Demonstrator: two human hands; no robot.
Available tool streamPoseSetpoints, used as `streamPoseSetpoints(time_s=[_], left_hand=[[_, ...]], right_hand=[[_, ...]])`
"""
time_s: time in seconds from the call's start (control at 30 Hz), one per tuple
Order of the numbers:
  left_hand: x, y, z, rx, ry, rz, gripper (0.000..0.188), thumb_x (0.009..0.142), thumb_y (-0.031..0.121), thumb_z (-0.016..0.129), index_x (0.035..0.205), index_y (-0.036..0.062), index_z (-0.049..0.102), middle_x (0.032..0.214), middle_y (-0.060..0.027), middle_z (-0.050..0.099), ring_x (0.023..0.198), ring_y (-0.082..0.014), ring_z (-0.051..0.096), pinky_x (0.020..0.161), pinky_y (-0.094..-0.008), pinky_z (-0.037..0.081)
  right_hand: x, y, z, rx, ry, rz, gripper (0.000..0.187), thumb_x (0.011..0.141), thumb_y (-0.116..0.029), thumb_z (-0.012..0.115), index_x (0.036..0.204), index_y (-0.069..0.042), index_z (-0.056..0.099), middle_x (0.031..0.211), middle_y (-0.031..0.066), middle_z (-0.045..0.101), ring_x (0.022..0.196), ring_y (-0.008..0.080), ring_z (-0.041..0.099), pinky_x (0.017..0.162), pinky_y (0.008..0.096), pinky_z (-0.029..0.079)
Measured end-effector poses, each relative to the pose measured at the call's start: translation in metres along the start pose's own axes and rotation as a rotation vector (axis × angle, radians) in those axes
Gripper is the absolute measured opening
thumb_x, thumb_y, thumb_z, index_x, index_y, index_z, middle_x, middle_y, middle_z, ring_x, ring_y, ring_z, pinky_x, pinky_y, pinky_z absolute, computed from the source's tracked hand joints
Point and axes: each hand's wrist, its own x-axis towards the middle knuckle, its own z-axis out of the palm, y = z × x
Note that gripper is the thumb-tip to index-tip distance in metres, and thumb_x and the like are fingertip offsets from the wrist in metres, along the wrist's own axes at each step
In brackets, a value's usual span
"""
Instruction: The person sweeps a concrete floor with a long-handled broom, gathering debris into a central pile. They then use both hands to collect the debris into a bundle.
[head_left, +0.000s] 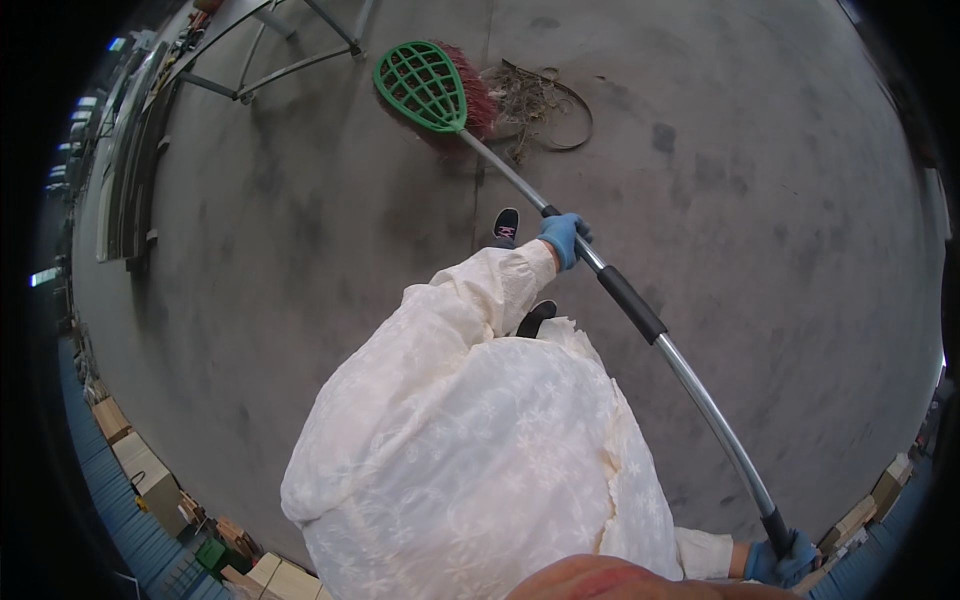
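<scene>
A long-handled broom [690,378] slants across the view, its silver pole fitted with black grip sleeves. Its green lattice head [421,86] with red bristles rests at the far end on the grey floor. My left hand [565,240], in a blue glove, is wrapped round the pole's upper-middle part. At the lower right, my right hand [783,560], also blue-gloved, is closed on the black end of the handle. Just right of the bristles lies a pile of dry, straw-like debris [528,97] with a curved dark strip [585,125] looped beside it.
A metal frame [295,68] stands on the floor at the far left. Long stacked profiles [130,190] line the left side. Boxes [150,470] sit along the lower left edge, with more boxes [890,485] at the lower right. My dark shoe [506,224] shows near the pole.
</scene>
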Motion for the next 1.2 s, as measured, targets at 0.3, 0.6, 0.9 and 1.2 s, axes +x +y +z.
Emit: streamPoseSetpoints(time_s=[0.3, 0.6, 0.9, 1.2], left_hand=[[0.062, 0.051, -0.121, -0.276, 0.14, 0.06, 0.012, 0.082, 0.01, 0.049, 0.07, 0.0108, 0.051, 0.063, -0.0038, 0.055, 0.056, -0.0206, 0.054, 0.058, -0.0355, 0.051], [0.175, 0.127, -0.299, -0.257, 0.337, 0.122, 0.01, 0.083, 0.011, 0.05, 0.073, 0.012, 0.052, 0.066, -0.0025, 0.055, 0.059, -0.0186, 0.054, 0.061, -0.037, 0.051], [0.164, 0.226, -0.369, -0.917, 0.492, 0.302, 0.007, 0.087, 0.016, 0.053, 0.089, 0.0093, 0.055, 0.083, -0.0068, 0.061, 0.068, -0.0224, 0.061, 0.065, -0.035, 0.058], [0.241, 0.2, -0.269, -0.638, 0.325, 0.323, 0.048, 0.081, 0.039, 0.062, 0.106, -0.0014, 0.055, 0.098, -0.019, 0.063, 0.083, -0.0293, 0.062, 0.077, -0.04, 0.054]], right_hand=[[0.01, -0.057, 0.136, 0.33, -0.167, -0.155, 0.029, 0.087, -0.002, 0.049, 0.06, -0.01, 0.054, 0.058, 0.0016, 0.05, 0.053, 0.0132, 0.05, 0.056, 0.023, 0.043], [0.01, -0.192, 0.325, 0.684, -0.379, -0.072, 0.018, 0.092, -0.012, 0.045, 0.096, -0.001, 0.059, 0.059, -0.0003, 0.046, 0.051, 0.0083, 0.041, 0.058, 0.0268, 0.041], [-0.049, -0.291, 0.509, 1.944, -1.011, 0.27, 0.021, 0.089, -0.009, 0.046, 0.104, 0.002, 0.057, 0.054, 0.0033, 0.047, 0.042, 0.0129, 0.042, 0.049, 0.0319, 0.039], [-0.197, -0.317, 0.674, 1.73, -1.723, 0.573, 0.031, 0.084, 0.003, 0.047, 0.112, 0.002, 0.059, 0.081, 0.0168, 0.065, 0.071, 0.0194, 0.063, 0.065, 0.0318, 0.052]])
